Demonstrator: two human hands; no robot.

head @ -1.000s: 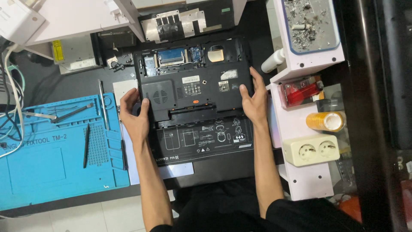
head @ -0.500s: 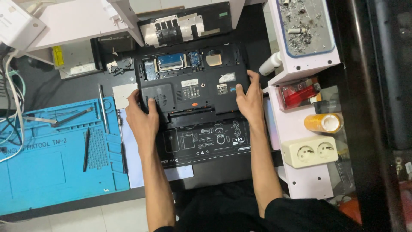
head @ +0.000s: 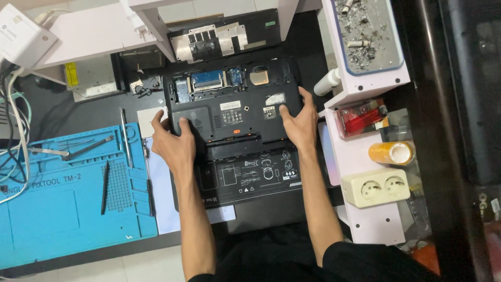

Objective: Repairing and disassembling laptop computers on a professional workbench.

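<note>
- Laptop (head: 232,107): black, upside down with its underside opened, lying mid-surface partly on a black mat (head: 250,175) printed with white diagrams.
- Left hand (head: 175,143): fingers spread, gripping the laptop's left edge, thumb on the base near a vent.
- Right hand (head: 300,122): fingers spread, pressed against the laptop's right edge, thumb on the base.
- Blue work mat (head: 68,209): left of the laptop, carrying tweezers (head: 86,149) and a dark slim tool (head: 105,180).
- Removed cover plate (head: 219,39): lies just beyond the laptop.
- Right of the laptop: a cream double socket (head: 381,187), a roll of yellow tape (head: 391,152) and a red box (head: 361,116).
- Dark surface (head: 94,112): bears all items.
</note>
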